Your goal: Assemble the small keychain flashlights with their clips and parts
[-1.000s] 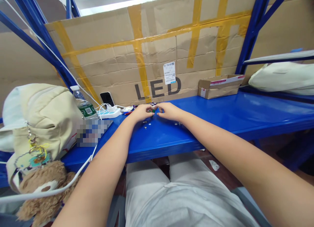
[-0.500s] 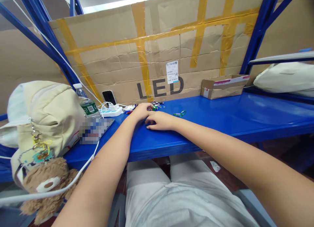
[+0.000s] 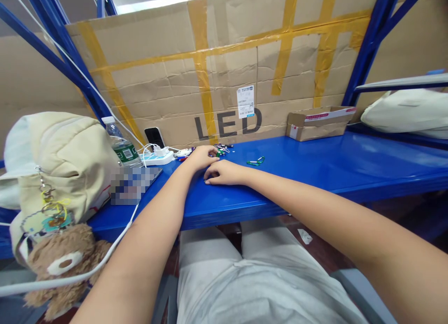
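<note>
On the blue table, my left hand (image 3: 203,157) rests with its fingers curled beside a small heap of metal clips and key-ring pieces (image 3: 224,149), some of them green. What lies under its fingers is hidden. Just in front of it, my right hand (image 3: 227,172) has its fingers bent down and closed toward the thumb, the tips close to the tabletop. Anything between them is too small or too covered to name. Green carabiners (image 3: 256,161) lie to the right of both hands, touched by neither.
A white power strip (image 3: 157,157) with plugs and cables, a phone (image 3: 154,138) and a water bottle (image 3: 124,149) stand at the left. Nearer are a cream bag (image 3: 70,160) and a teddy bear (image 3: 65,263). An open cardboard box (image 3: 320,125) sits at the back right.
My right hand has shifted slightly left, and the gap between its thumb and fingers looks narrower. The left hand stays by the heap. The camera view has moved a little.
</note>
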`<state>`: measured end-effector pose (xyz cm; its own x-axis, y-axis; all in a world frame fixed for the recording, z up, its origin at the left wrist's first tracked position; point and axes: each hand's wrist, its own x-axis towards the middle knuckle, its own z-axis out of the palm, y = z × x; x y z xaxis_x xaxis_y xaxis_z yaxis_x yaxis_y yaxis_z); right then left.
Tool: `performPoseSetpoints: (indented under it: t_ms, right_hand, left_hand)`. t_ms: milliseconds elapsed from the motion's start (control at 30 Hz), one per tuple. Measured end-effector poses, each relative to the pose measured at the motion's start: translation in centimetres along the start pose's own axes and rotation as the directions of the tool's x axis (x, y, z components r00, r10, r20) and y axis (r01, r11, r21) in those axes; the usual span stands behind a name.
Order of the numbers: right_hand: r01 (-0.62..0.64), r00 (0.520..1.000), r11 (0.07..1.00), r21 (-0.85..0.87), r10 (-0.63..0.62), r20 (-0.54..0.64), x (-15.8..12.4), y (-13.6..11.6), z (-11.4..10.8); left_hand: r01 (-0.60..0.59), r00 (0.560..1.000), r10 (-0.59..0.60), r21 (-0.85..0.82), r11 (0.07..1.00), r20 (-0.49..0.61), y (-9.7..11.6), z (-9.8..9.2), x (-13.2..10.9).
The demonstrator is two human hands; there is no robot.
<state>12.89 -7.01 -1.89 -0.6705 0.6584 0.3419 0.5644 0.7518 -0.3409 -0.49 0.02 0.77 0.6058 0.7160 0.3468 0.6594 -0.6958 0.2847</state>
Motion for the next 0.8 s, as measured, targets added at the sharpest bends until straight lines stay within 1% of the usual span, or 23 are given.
performPoseSetpoints:
  t_ms: [67,167,267,367,433,567,700,733,800]
  right_hand:
    - [-0.011,1.000,0.999,0.040,0.010,0.017,0.2,-0.2,0.0]
    - [-0.087,0.996,0.996,0.030,0.086,0.032,0.2,-0.3,-0.3]
    - [-0.125,0.992,0.992,-0.033,0.126,0.020,-0.2,-0.1,-0.9]
    - [-0.135,0.991,0.981,-0.140,0.134,-0.019,-0.9,0.6,-1.7]
    - [-0.136,0.991,0.976,-0.172,0.134,-0.023,-1.5,1.0,-2.3]
    - [-0.159,0.987,0.978,-0.133,0.159,-0.009,-2.3,1.4,-3.2]
    - [-0.251,0.967,0.963,-0.102,0.244,-0.077,-2.6,1.7,-3.5]
    - [-0.267,0.963,0.959,-0.099,0.260,-0.073,-2.6,1.9,-3.5]
    - [-0.277,0.961,0.958,-0.078,0.276,-0.027,-2.5,2.1,-3.2]
  left_hand:
    - [-0.003,1.000,0.003,-0.004,1.000,0.002,0.0,0.0,0.0]
    - [0.011,1.000,-0.011,-0.030,0.999,0.008,-0.2,0.0,0.0]
    - [0.015,1.000,-0.014,-0.051,0.999,0.014,-0.3,0.1,0.1]
    - [-0.009,1.000,0.010,-0.050,0.999,0.012,-0.5,0.2,0.2]
    - [-0.025,1.000,0.026,-0.052,0.998,0.006,-0.5,0.2,0.2]
    - [-0.017,1.000,0.017,-0.040,0.999,-0.005,-0.6,0.3,0.2]
    - [-0.006,1.000,0.006,-0.023,1.000,-0.007,-0.6,0.4,0.2]
    - [-0.008,1.000,0.008,-0.017,1.000,-0.005,-0.6,0.4,0.2]
    - [-0.012,1.000,0.012,-0.014,1.000,-0.004,-0.7,0.4,0.3]
